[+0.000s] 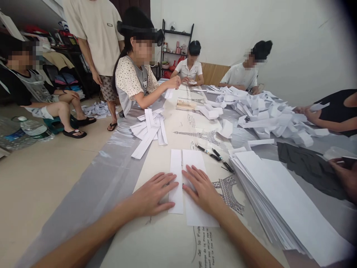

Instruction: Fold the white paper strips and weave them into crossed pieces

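A white sheet of paper lies in front of me on the table, its left strip folded over along a lengthwise crease. My left hand rests flat beside the folded strip, fingertips touching its edge. My right hand presses flat on the wider part of the sheet, fingers spread. Neither hand grips anything. A thick stack of white sheets sits just right of my right hand.
Folded strips lie ahead left. Pens lie beyond the sheet. A heap of folded paper fills the far right. Several people sit around the table; one person stands at back left. Water bottles stand on the floor at left.
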{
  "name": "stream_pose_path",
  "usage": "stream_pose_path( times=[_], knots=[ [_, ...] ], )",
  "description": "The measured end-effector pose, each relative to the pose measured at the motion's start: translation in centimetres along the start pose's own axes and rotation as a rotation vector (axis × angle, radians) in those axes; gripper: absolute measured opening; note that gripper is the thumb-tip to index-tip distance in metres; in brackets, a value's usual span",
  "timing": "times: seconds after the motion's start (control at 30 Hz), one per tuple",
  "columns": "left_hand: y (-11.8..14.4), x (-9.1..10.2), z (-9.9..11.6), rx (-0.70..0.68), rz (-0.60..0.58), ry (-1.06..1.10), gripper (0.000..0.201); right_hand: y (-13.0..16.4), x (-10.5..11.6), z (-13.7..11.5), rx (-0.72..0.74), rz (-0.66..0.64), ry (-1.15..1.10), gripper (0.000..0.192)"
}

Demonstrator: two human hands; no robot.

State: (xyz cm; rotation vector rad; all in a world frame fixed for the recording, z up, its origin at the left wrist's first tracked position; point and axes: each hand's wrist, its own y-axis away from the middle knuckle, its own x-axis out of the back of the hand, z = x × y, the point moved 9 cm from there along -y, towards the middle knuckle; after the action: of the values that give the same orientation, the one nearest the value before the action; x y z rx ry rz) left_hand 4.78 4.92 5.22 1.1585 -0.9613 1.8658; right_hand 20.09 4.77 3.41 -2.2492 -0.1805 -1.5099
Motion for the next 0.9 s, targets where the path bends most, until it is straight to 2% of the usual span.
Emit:
stream_pose_path(
  times=[0.1, 0.3, 0.4, 0.47, 0.53, 0.57, 0.67, 0.8, 0.9],
  knots=[
    [0.0, -0.1, -0.1, 0.001, -0.029, -0.010, 0.057, -0.2, -0.5, -0.1, -0.021, -0.002, 0.016, 0.048],
    [-0.2, 0.2, -0.1, 0.000, -0.014, -0.003, 0.055, -0.3, -0.5, -0.4, -0.016, 0.009, -0.022, 0.048],
    [-0.2, 0.6, 0.0, -0.011, 0.011, 0.029, 0.053, -0.4, 0.6, -0.1, -0.038, 0.064, -0.107, 0.048],
    [-0.2, 0.7, 0.1, -0.013, 0.010, 0.037, 0.053, -0.3, 2.3, 1.4, -0.144, 0.172, -0.154, 0.045],
    [-0.2, 0.6, 0.1, -0.012, 0.000, 0.033, 0.053, 0.4, 4.0, 3.9, -0.345, 0.277, -0.183, 0.042],
    [-0.2, 0.6, 0.1, -0.011, 0.000, 0.034, 0.052, 0.9, 4.3, 5.2, -0.449, 0.284, -0.202, 0.043],
    [-0.2, 0.6, 0.1, -0.012, 0.020, 0.048, 0.052, 1.7, 3.7, 7.3, -0.616, 0.184, -0.264, 0.054],
    [-0.1, 0.7, -0.1, -0.009, 0.044, 0.032, 0.049, 1.5, 2.4, 6.5, -0.610, 0.122, -0.363, 0.067],
    [-0.1, 1.2, -0.6, 0.008, 0.097, 0.007, 0.038, 1.0, 1.7, 5.2, -0.579, 0.126, -0.481, 0.060]
  ],
)
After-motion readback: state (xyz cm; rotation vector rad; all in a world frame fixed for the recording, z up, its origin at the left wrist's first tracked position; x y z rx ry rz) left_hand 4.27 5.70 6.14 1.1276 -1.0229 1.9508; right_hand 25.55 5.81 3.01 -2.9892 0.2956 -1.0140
